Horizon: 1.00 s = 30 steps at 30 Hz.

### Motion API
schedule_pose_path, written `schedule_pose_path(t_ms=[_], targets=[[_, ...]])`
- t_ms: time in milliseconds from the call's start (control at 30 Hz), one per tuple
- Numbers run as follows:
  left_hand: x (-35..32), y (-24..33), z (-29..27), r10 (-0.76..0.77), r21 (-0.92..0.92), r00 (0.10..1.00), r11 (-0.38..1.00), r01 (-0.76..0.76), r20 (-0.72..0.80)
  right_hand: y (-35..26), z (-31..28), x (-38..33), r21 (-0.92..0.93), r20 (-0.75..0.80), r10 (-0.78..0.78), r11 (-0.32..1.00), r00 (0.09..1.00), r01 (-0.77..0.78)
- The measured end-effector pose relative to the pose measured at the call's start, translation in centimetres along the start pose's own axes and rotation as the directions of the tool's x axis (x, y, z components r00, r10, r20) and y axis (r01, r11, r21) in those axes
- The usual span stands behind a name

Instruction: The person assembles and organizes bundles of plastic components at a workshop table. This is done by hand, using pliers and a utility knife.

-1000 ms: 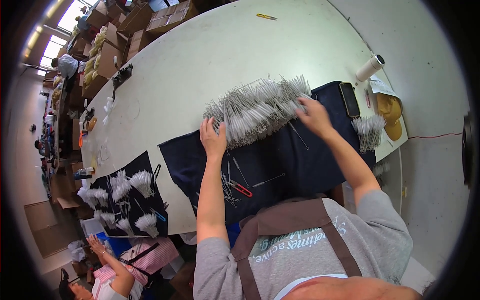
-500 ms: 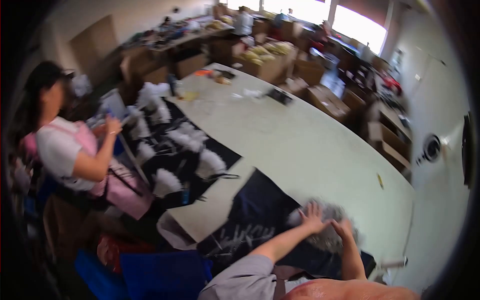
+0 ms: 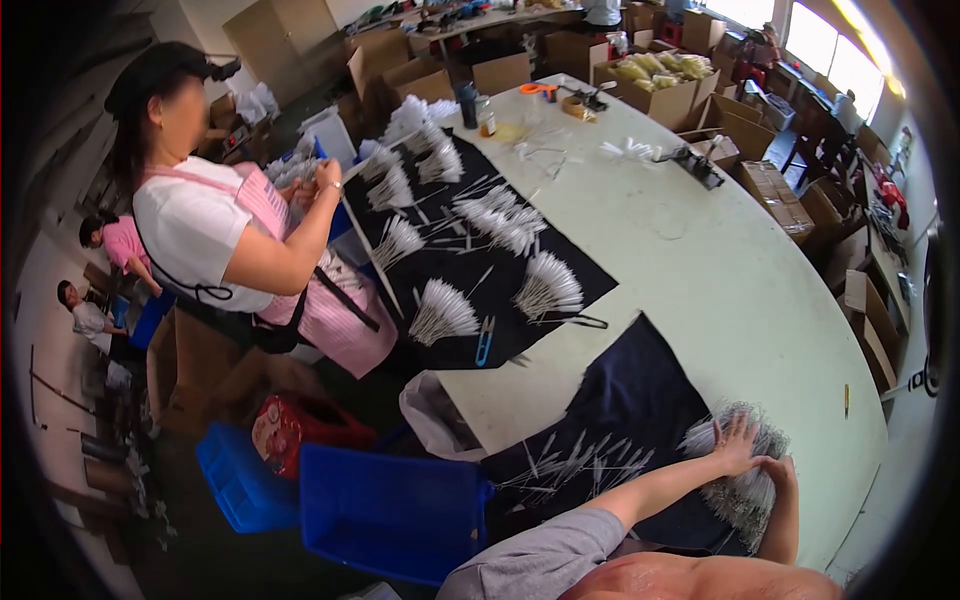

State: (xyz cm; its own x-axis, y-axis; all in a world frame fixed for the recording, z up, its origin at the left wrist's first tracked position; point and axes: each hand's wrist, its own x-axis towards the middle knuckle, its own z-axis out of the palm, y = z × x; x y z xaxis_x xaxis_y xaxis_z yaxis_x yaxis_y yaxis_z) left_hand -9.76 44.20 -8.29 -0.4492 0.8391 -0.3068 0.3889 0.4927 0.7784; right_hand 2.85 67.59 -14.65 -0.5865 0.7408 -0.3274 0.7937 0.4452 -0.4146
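A thick bundle of thin white stems with wiry ends (image 3: 745,500) rests on the right end of a dark cloth (image 3: 640,375). My left hand (image 3: 735,450) lies across the top of this bundle, its fingers spread. Against the bundle's right side is my right hand (image 3: 780,472), its thumb close to my left hand and its fingers partly hidden but apart. Loose white stems (image 3: 585,465) are scattered on the cloth, left of my forearm.
Across the table (image 3: 740,310), a co-worker (image 3: 215,220) stands beside another dark cloth with fanned stem bundles (image 3: 550,285) and blue snips (image 3: 485,340). Blue bins (image 3: 390,510) and a red container (image 3: 300,430) stand at the near left. Cardboard boxes (image 3: 775,200) line the far side.
The view has turned left and lower, so the table sits farther right and the blue bins show more. Both hands stay on the bundle, now closer together.
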Motion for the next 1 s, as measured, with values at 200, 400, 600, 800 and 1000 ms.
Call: schedule_pose_path(t_ms=[200,400,600,800,1000], targets=[[-5.8,-6.4,-4.6,0.136,0.013,0.972,0.991,-0.136,-0.190,-6.0,-1.2,-2.3,-0.291,0.057,0.106,0.953,0.993,-0.085],[-9.1,-13.9,-5.4,0.081,-0.092,0.923,0.988,-0.125,-0.376,1.1,0.4,2.3,-0.338,-0.094,0.062,0.937,0.994,-0.091],[-11.1,-17.0,-6.6,0.116,-0.115,0.854,0.973,-0.200,-0.507,1.0,1.8,2.8,-0.192,-0.017,0.098,0.976,0.995,-0.099],[-11.2,-17.0,-6.8,0.184,-0.128,0.860,0.953,-0.275,-0.476,0.0,0.7,2.2,-0.032,0.029,0.137,0.990,0.990,-0.136],[-7.8,-14.5,-6.5,0.470,0.015,0.770,0.857,-0.515,-0.432,-7.9,-0.4,-3.8,0.131,0.070,0.186,0.972,0.980,-0.194]])
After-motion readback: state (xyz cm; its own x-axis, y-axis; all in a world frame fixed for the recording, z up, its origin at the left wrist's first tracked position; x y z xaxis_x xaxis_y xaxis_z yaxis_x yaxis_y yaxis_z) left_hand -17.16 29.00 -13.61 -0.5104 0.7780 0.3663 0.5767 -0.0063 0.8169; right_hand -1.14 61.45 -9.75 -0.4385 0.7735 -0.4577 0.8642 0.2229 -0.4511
